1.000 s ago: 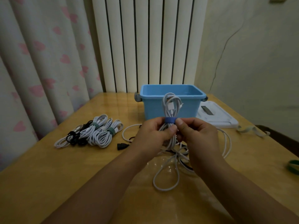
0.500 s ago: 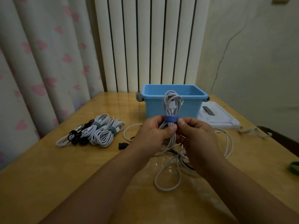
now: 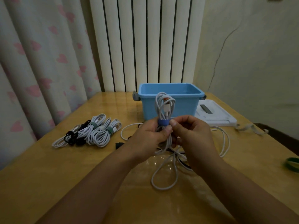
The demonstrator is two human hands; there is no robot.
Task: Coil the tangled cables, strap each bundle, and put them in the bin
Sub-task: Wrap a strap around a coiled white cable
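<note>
Dim indoor light, warm yellow-green cast, no lamp or window in view; colours muted throughout. Soft glare patches on the glossy table beneath the hands and along its far edge near the bin; shadows faint and diffuse, forearms dark in the foreground. Wide-angle distortion bows the curtain and radiator toward the edges; mild softness and noise overall, corners less sharp.
</note>
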